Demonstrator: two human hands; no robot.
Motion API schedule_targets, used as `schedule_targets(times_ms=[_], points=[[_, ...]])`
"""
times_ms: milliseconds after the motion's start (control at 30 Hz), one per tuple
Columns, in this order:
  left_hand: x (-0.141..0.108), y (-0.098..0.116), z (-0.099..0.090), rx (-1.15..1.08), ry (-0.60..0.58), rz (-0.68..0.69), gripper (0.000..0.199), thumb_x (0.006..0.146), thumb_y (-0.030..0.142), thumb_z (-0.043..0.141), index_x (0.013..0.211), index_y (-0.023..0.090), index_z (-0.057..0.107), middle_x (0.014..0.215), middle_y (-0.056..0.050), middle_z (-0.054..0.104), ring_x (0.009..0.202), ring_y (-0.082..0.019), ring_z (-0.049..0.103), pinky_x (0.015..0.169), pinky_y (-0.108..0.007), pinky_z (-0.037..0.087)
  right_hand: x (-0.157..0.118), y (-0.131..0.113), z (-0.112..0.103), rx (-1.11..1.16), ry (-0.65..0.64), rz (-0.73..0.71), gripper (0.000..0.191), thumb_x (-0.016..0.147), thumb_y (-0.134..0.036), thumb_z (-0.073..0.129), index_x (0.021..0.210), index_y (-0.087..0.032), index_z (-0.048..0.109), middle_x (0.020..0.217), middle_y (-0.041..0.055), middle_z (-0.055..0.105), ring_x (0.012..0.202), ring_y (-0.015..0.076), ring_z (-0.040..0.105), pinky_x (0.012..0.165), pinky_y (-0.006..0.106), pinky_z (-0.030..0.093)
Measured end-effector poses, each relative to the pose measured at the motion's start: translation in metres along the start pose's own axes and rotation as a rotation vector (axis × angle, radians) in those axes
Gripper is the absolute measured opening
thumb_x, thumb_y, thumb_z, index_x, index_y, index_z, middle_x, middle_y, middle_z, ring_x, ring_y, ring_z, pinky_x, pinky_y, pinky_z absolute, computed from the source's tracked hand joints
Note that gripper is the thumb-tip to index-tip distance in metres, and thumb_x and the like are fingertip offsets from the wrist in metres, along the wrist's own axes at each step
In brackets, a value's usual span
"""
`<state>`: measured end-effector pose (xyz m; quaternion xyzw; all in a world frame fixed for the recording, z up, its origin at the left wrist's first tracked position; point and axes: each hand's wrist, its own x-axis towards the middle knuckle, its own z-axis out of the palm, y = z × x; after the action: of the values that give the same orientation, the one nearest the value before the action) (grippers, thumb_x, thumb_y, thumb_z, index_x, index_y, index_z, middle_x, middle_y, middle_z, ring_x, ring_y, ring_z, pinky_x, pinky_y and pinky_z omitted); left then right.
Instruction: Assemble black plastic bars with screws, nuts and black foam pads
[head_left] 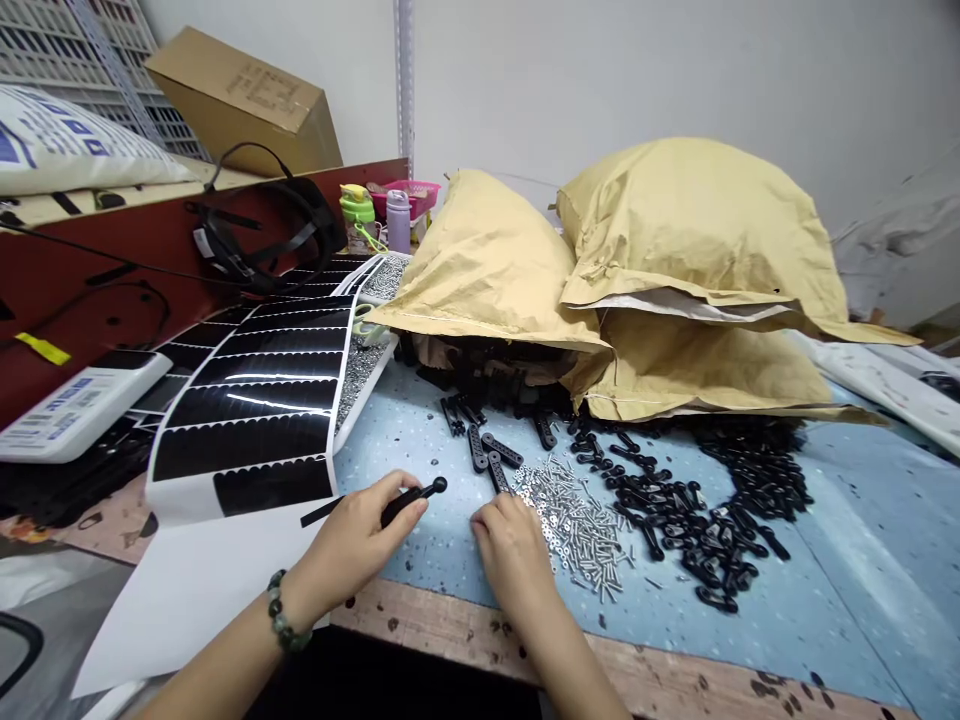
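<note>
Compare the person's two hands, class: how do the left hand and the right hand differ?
1. The left hand holds a black ball-ended part; the right hand is at the left edge of the small silver screws, and whether it holds anything is hidden.
2. The left hand has a beaded bracelet at its wrist; the right hand shows none.

Shared: both are gloveless, with curled fingers.

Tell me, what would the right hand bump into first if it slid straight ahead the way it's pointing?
Probably the nearest black ridged bar, lying just beyond the right hand's knuckles; whether they already touch is hard to tell.
</note>
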<state>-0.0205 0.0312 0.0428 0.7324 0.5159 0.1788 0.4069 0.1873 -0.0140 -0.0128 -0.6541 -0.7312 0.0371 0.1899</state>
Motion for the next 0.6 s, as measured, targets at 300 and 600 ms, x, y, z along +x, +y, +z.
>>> schedule_targets(times_ms=[300,600], points=[[0.027,0.008,0.005,-0.018,-0.027,0.181,0.021,0.092,0.039,0.044,0.099,0.022,0.055,0.093,-0.002,0.060,0.084,-0.020,0.055,0.072,-0.030,0.042,-0.012,0.004,0.000,0.118,0.040,0.026,0.008,0.085,-0.012,0.061,0.083,-0.020,0.060,0.085,0.0030,0.059,0.082,0.0229,0.053,0.075,0.038,0.041],[0.051,0.011,0.033,0.133,-0.221,0.422,0.020,0.088,0.018,0.054,0.104,0.023,0.065,0.098,-0.003,0.060,0.097,-0.020,0.052,0.088,-0.035,0.043,-0.032,0.012,-0.021,0.408,0.163,0.039,0.022,0.094,-0.022,0.046,0.114,-0.021,0.054,0.102,0.0085,0.058,0.093,0.0218,0.056,0.080,0.035,0.049]])
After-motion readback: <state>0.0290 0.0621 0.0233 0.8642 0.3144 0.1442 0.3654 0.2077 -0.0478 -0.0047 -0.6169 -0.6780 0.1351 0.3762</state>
